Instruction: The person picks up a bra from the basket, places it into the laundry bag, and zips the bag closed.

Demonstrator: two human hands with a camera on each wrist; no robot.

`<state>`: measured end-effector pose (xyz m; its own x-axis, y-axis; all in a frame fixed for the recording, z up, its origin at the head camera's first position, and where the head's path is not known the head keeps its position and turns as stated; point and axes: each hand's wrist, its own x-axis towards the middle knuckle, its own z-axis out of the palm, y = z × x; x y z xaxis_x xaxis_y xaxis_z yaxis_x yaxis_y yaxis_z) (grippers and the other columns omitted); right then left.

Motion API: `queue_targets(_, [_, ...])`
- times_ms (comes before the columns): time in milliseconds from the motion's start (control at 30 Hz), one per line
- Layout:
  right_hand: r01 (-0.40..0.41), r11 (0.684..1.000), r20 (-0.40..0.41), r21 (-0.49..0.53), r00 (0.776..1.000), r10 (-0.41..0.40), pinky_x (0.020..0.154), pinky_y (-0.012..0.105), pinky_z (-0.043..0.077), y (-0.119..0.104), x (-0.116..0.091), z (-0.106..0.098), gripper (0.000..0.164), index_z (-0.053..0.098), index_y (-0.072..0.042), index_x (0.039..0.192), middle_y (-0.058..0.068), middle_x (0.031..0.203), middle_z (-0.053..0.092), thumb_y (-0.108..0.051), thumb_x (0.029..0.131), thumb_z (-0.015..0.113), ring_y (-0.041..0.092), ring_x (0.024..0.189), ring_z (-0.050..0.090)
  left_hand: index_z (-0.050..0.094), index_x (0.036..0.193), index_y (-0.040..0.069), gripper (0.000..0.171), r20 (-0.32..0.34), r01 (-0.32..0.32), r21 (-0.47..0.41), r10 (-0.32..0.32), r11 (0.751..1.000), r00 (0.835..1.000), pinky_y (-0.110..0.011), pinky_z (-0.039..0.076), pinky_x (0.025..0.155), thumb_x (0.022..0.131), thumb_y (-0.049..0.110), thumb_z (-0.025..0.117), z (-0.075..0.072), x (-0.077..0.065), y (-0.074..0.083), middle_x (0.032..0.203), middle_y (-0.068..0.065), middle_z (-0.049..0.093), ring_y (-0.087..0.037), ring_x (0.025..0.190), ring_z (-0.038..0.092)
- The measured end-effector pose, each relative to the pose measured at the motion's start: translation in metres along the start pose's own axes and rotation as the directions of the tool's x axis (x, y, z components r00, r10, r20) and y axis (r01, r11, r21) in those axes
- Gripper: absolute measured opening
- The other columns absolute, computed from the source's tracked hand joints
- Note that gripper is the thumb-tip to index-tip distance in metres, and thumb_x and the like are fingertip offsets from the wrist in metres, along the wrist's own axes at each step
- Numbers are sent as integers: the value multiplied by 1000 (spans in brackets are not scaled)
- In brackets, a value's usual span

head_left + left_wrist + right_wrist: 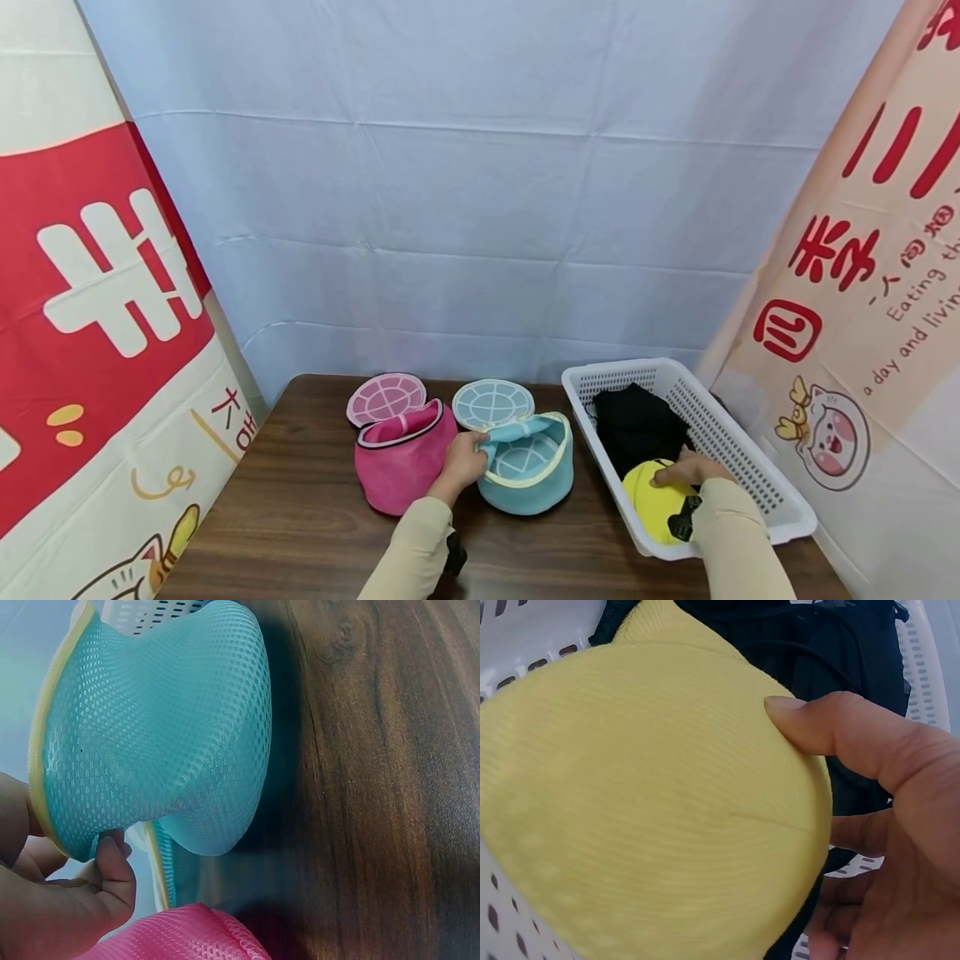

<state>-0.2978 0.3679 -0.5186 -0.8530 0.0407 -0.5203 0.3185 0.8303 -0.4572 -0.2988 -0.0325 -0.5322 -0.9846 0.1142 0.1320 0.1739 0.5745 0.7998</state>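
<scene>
My left hand [467,460] pinches the yellow-edged rim of a teal mesh laundry bag [528,498]. The bag stands unzipped on the table, its mouth facing up; the left wrist view shows its mesh side [172,712] close to the fingers [112,866]. On the right, my right hand [693,468] holds the edge of a yellow bra [654,500] inside a white basket [780,508]. In the right wrist view the thumb lies on top of the smooth padded cup [652,802], with the other fingers partly hidden at its edge.
Black clothing [637,425] fills the basket's far part. Left of the teal bag stands an open pink mesh laundry bag [405,471], its round lid [386,398] folded back. The teal bag's lid [492,404] lies behind it. Bare wooden table [292,500] shows at left.
</scene>
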Motion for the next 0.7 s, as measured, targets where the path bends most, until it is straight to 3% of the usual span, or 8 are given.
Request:
queue_targets(167, [-13, 999, -11, -52, 1000, 13, 93, 59, 31, 1, 0, 1, 104, 20, 24, 130, 44, 130, 24, -48, 74, 70, 57, 117, 27, 66, 105, -6, 36, -8, -6, 1, 6, 1000, 1000, -35, 46, 75, 74, -8, 49, 0, 0, 0, 107, -16, 63, -21, 91, 52])
queue_targets(267, [-30, 998, -12, -61, 1000, 29, 93, 58, 32, -2, -1, 0, 103, 23, 25, 129, 45, 128, 26, -48, 74, 70, 56, 116, 30, 66, 105, -6, 36, -10, -9, -5, 9, 1000, 1000, -35, 46, 74, 74, -8, 49, 0, 1, -1, 107, -16, 63, -21, 91, 53])
queue_targets(567, [-72, 997, 43, 41, 997, 70, 98, 58, 25, 3, 1, 0, 110, 5, 25, 133, 45, 134, 9, -47, 78, 68, 58, 123, 14, 66, 106, -6, 36, 10, 16, -15, -16, 1000, 1000, -32, 43, 68, 74, -9, 49, 1, 0, -3, 108, -17, 62, -22, 85, 49])
queue_targets(700, [-65, 994, 80, 87, 995, 58, 99, 60, 22, 9, 6, -2, 122, -1, 23, 134, 44, 136, 1, -55, 72, 70, 58, 125, 6, 66, 106, -6, 36, 7, 19, -16, -19, 1000, 1000, -33, 44, 71, 74, -9, 49, 1, 0, -4, 108, -17, 62, -22, 87, 50])
